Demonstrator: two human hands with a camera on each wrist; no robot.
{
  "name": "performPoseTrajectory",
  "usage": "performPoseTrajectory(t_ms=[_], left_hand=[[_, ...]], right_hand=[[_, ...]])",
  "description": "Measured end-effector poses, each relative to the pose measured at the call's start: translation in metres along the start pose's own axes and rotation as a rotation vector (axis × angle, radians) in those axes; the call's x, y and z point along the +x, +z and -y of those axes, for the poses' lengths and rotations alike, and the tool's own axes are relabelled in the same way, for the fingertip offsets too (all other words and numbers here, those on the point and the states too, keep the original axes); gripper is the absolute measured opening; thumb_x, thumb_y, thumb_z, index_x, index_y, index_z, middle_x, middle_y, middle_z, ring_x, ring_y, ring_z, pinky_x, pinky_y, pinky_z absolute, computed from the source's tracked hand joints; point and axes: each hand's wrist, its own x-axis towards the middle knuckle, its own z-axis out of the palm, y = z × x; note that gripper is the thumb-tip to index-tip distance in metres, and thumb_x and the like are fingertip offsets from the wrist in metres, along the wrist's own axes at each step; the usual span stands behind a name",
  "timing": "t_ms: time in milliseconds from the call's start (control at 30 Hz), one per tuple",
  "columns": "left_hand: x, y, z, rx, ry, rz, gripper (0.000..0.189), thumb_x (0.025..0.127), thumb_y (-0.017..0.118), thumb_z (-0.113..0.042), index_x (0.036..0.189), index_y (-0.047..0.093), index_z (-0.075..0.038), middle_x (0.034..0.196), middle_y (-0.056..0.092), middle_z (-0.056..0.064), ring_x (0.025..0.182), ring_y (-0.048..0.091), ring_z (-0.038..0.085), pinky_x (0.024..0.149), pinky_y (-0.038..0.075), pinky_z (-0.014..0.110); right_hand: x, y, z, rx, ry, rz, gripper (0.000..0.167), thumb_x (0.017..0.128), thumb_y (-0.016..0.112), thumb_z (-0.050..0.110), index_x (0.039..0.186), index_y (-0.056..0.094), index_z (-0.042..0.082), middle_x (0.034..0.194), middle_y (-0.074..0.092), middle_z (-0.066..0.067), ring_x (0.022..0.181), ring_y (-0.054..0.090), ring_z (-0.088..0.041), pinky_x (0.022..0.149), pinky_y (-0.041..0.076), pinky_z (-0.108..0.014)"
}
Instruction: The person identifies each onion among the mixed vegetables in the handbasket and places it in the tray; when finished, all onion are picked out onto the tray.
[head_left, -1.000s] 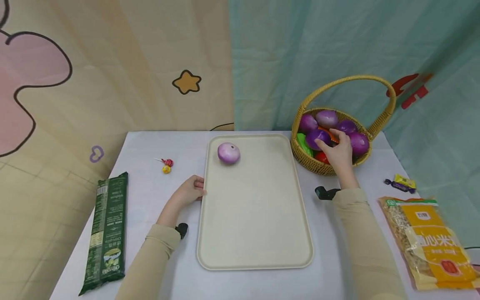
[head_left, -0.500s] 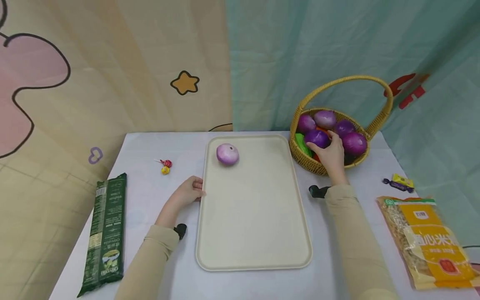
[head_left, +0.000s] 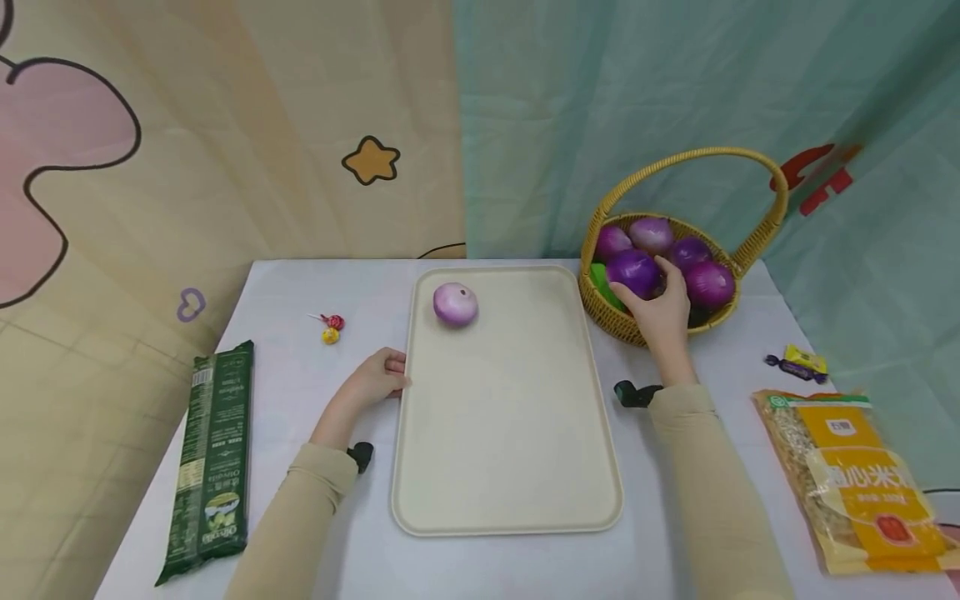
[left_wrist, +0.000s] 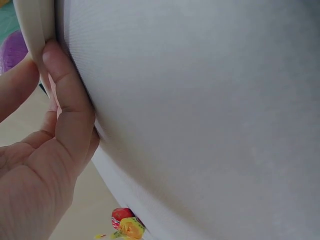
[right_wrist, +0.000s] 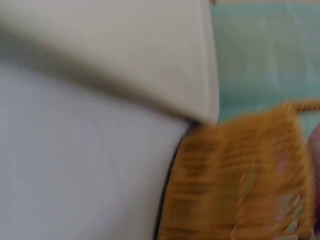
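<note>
My left hand pinches the left rim of a cream tray; in the left wrist view the thumb and fingers close on that rim. One pale purple onion sits near the tray's far left corner. At the back right, my right hand reaches into a wicker basket and grips a glossy dark purple onion between thumb and fingers. Around it in the basket lie several other purple onions and a green item. The right wrist view, blurred, shows the basket's side but not the hand.
The basket's tall handle arches over its contents. Left of the tray are two lollipops and a green pasta packet. Wrapped candies and a yellow grain bag lie on the right. A curtain hangs behind the table.
My right hand has moved a little left and closed its thumb and fingers around the dark purple onion, which now appears slightly raised. The left hand keeps its hold on the tray rim.
</note>
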Motion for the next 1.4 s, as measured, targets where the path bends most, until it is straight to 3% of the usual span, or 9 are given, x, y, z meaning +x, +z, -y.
performPoseTrajectory(t_ms=[133,267,533,700,900,1100,1267,1400], left_hand=[[0.001,-0.001,0.0,0.02,-0.01,-0.007,0.045,0.095,0.058,-0.004,0.135,0.042,0.007,0.115,0.053,0.019,0.097,0.058,0.023,0.086,0.059,0.032],[0.002,-0.002,0.0,0.016,-0.001,-0.007,0.045,0.094,0.058,-0.003,0.135,0.042,0.008,0.115,0.052,0.02,0.097,0.058,0.024,0.086,0.059,0.033],[0.002,-0.002,0.0,-0.011,-0.008,-0.001,0.044,0.094,0.058,-0.002,0.133,0.042,0.009,0.113,0.052,0.02,0.095,0.058,0.022,0.084,0.059,0.032],[0.0,-0.001,-0.001,-0.024,-0.006,0.008,0.045,0.094,0.057,-0.001,0.134,0.041,0.01,0.114,0.052,0.021,0.095,0.058,0.022,0.085,0.059,0.033],[0.001,0.002,-0.002,-0.044,-0.002,0.012,0.045,0.094,0.057,0.0,0.135,0.04,0.01,0.115,0.052,0.02,0.096,0.057,0.021,0.086,0.059,0.032],[0.0,0.002,-0.003,-0.043,-0.008,0.007,0.045,0.094,0.057,0.0,0.134,0.041,0.01,0.115,0.051,0.02,0.096,0.057,0.022,0.086,0.059,0.033],[0.001,0.004,-0.004,-0.034,-0.001,0.015,0.044,0.095,0.057,-0.002,0.134,0.041,0.009,0.116,0.051,0.02,0.097,0.057,0.022,0.087,0.059,0.034],[0.0,0.004,-0.002,-0.018,-0.014,0.002,0.043,0.095,0.057,-0.001,0.134,0.042,0.008,0.115,0.052,0.019,0.097,0.057,0.022,0.087,0.059,0.033]], right_hand=[[-0.029,0.021,0.018,0.155,-0.022,0.063,0.081,0.081,0.081,0.032,0.147,0.038,0.009,0.147,0.043,-0.014,0.132,0.044,-0.027,0.114,0.041,-0.044],[-0.058,0.054,0.035,0.202,-0.047,0.21,0.079,0.08,0.082,0.023,0.144,0.04,0.005,0.142,0.046,-0.017,0.128,0.046,-0.03,0.111,0.043,-0.047],[-0.099,0.126,0.045,0.116,-0.103,0.475,0.082,0.075,0.086,0.028,0.142,0.043,0.006,0.139,0.042,-0.017,0.126,0.047,-0.032,0.108,0.046,-0.047],[-0.11,0.153,0.041,0.02,-0.168,0.572,0.083,0.075,0.086,0.03,0.141,0.043,0.005,0.138,0.043,-0.016,0.126,0.049,-0.032,0.108,0.046,-0.048],[-0.111,0.161,0.041,-0.029,-0.155,0.594,0.086,0.074,0.087,0.024,0.143,0.04,0.001,0.143,0.044,-0.019,0.132,0.047,-0.036,0.112,0.041,-0.052],[-0.11,0.16,0.04,-0.056,-0.138,0.609,0.087,0.075,0.086,0.027,0.144,0.04,0.003,0.144,0.044,-0.019,0.131,0.048,-0.035,0.111,0.043,-0.051],[-0.108,0.148,0.046,-0.035,-0.096,0.611,0.089,0.077,0.085,0.03,0.147,0.037,0.004,0.149,0.041,-0.018,0.133,0.047,-0.036,0.111,0.043,-0.05],[-0.1,0.127,0.055,0.04,-0.08,0.585,0.081,0.082,0.08,0.028,0.147,0.038,0.005,0.15,0.041,-0.017,0.136,0.045,-0.034,0.113,0.043,-0.045]])
